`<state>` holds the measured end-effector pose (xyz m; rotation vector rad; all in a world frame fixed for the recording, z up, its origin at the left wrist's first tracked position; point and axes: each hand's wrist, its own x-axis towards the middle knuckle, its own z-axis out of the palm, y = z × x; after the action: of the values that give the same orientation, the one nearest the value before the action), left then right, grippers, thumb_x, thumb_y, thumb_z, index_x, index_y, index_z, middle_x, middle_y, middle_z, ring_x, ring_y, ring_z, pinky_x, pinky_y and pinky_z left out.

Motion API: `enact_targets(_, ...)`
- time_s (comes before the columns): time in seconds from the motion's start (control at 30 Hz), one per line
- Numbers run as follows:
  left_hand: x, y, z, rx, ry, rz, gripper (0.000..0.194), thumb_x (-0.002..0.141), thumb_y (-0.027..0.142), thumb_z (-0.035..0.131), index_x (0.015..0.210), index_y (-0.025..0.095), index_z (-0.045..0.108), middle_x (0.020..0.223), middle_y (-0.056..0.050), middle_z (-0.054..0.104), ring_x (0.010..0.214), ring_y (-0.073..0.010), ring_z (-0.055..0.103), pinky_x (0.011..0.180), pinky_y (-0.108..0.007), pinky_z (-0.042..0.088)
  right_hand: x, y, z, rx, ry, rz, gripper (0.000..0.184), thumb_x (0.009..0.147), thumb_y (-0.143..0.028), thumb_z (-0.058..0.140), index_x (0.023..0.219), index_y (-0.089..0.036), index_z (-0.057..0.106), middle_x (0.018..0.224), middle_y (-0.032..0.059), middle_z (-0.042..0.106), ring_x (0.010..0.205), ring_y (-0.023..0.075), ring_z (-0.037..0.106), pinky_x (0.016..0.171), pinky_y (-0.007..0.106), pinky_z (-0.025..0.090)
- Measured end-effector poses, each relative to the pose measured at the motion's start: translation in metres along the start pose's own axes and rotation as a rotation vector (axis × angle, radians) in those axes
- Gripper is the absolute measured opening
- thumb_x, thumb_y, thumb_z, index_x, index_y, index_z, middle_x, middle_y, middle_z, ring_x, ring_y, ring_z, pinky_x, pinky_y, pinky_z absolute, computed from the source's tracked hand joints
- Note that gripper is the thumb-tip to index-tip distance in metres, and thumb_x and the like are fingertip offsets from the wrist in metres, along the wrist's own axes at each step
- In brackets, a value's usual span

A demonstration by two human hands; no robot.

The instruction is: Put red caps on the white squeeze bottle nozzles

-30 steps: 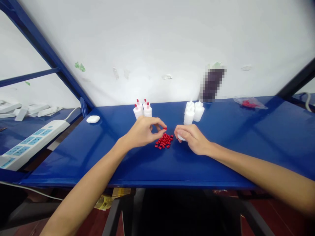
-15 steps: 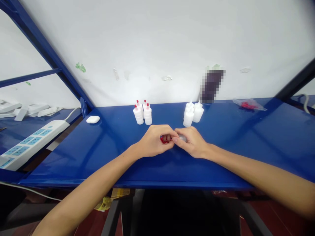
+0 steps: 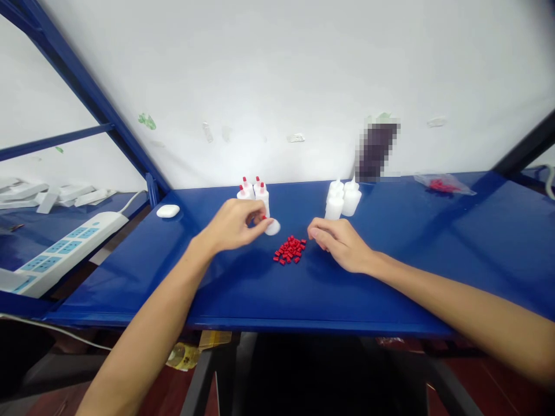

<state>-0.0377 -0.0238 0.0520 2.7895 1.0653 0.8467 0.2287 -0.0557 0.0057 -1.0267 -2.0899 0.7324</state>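
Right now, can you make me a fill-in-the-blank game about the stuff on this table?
1. The left hand holds a bottle whose body is colored ____.
2. The loose caps in a pile are colored ____.
3. The table under them is colored ____.
4. Counting by their tips, the red-tipped bottles standing behind the left hand number ____.

Missing words: white; red; blue; four.

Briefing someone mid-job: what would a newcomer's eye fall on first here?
First, the red caps heaped near the middle of the blue table. Then the left hand, holding a white bottle left of the pile. Four red-capped bottles stand behind that hand.
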Motion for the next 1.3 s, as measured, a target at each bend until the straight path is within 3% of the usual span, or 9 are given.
enact_targets(0.1, -0.005, -0.023, -0.016, 0.117, -0.149, -0.12, 0.023, 0.086, 0.036, 0.066, 0.073, 0.016, 0.066, 0.061, 0.002, 0.062, 0.051, -0.0089, 0.05, 0.054, -0.023, 0.035, -0.001, 0.0, -0.001, -0.043, -0.018, -0.012, 0.032, 0.098, -0.039, 0.045, 0.076, -0.019, 0.055, 0.061, -0.0036, 0.051, 0.055, 0.0113, 0.045, 0.057, 0.026, 0.032)
enact_targets(0.2, -0.008, -0.036, -0.02, 0.112, -0.237, -0.173, 0.018, 0.085, 0.035, 0.068, 0.081, 0.018, 0.072, 0.06, 0.003, 0.064, 0.048, -0.0093, 0.053, 0.053, -0.023, 0.035, -0.001, -0.002, -0.001, -0.085, -0.038, -0.031, 0.029, 0.097, -0.036, 0.047, 0.076, -0.018, 0.057, 0.062, -0.0033, 0.052, 0.056, 0.0112, 0.045, 0.057, 0.026, 0.032)
enact_targets(0.5, -0.011, -0.046, -0.019, 0.185, -0.239, -0.179, 0.014, 0.088, 0.032, 0.066, 0.09, 0.02, 0.074, 0.059, 0.003, 0.067, 0.046, -0.0099, 0.054, 0.051, -0.023, 0.032, 0.0, -0.002, -0.002, -0.085, -0.065, -0.045, 0.036, 0.1, -0.04, 0.042, 0.072, -0.019, 0.053, 0.059, -0.0035, 0.049, 0.055, 0.0114, 0.044, 0.056, 0.026, 0.032)
enact_targets(0.67, -0.009, -0.033, -0.017, 0.118, -0.055, -0.1, 0.021, 0.094, 0.036, 0.061, 0.096, 0.02, 0.075, 0.068, 0.001, 0.072, 0.052, -0.0093, 0.058, 0.055, -0.022, 0.038, 0.0, -0.003, -0.002, -0.113, -0.053, -0.021, 0.038, 0.1, -0.041, 0.04, 0.071, -0.019, 0.053, 0.061, -0.0025, 0.053, 0.055, 0.0117, 0.046, 0.057, 0.027, 0.032)
enact_targets(0.87, -0.002, 0.0, 0.019, -0.129, -0.014, 0.182, 0.018, 0.096, 0.028, 0.059, 0.096, 0.019, 0.075, 0.083, -0.002, 0.078, 0.06, -0.0078, 0.063, 0.059, -0.02, 0.045, 0.002, -0.004, -0.003, -0.467, -0.013, 0.14, 0.012, 0.088, -0.028, 0.056, 0.092, -0.022, 0.065, 0.069, -0.0007, 0.067, 0.06, 0.0157, 0.055, 0.058, 0.028, 0.031)
enact_targets(1.0, 0.0, 0.013, 0.041, -0.09, 0.019, 0.271, 0.016, 0.092, 0.019, 0.057, 0.089, 0.017, 0.072, 0.072, 0.0, 0.073, 0.053, -0.0077, 0.058, 0.053, -0.021, 0.041, 0.003, -0.002, -0.005, -0.632, -0.12, 0.062, 0.026, 0.094, -0.04, 0.054, 0.11, -0.025, 0.07, 0.09, 0.0043, 0.076, 0.072, 0.0211, 0.065, 0.058, 0.029, 0.031)
enact_targets(1.1, 0.0, 0.017, 0.048, -0.001, 0.059, 0.248, 0.015, 0.09, 0.019, 0.056, 0.085, 0.016, 0.07, 0.066, 0.0, 0.068, 0.053, -0.0088, 0.056, 0.052, -0.022, 0.039, 0.004, 0.0, -0.004, -0.673, -0.189, 0.036, 0.029, 0.097, -0.041, 0.05, 0.109, -0.026, 0.072, 0.094, 0.0059, 0.077, 0.075, 0.023, 0.067, 0.057, 0.03, 0.03)
enact_targets(1.2, 0.001, 0.019, 0.052, 0.034, 0.046, 0.22, 0.017, 0.093, 0.021, 0.053, 0.093, 0.016, 0.07, 0.073, -0.002, 0.069, 0.061, -0.0102, 0.06, 0.055, -0.022, 0.041, 0.006, 0.0, -0.004, -0.62, -0.153, 0.057, 0.026, 0.097, -0.036, 0.052, 0.104, -0.025, 0.074, 0.091, 0.0063, 0.076, 0.075, 0.0226, 0.066, 0.058, 0.03, 0.033)
enact_targets(1.3, 0.002, 0.02, 0.054, 0.046, 0.048, 0.207, 0.02, 0.096, 0.023, 0.052, 0.107, 0.017, 0.069, 0.086, -0.004, 0.07, 0.068, -0.0112, 0.062, 0.056, -0.021, 0.042, 0.007, -0.001, -0.003, -0.323, -0.025, 0.076, 0.027, 0.096, -0.038, 0.053, 0.101, -0.023, 0.074, 0.084, 0.0041, 0.074, 0.072, 0.0191, 0.064, 0.064, 0.029, 0.04)
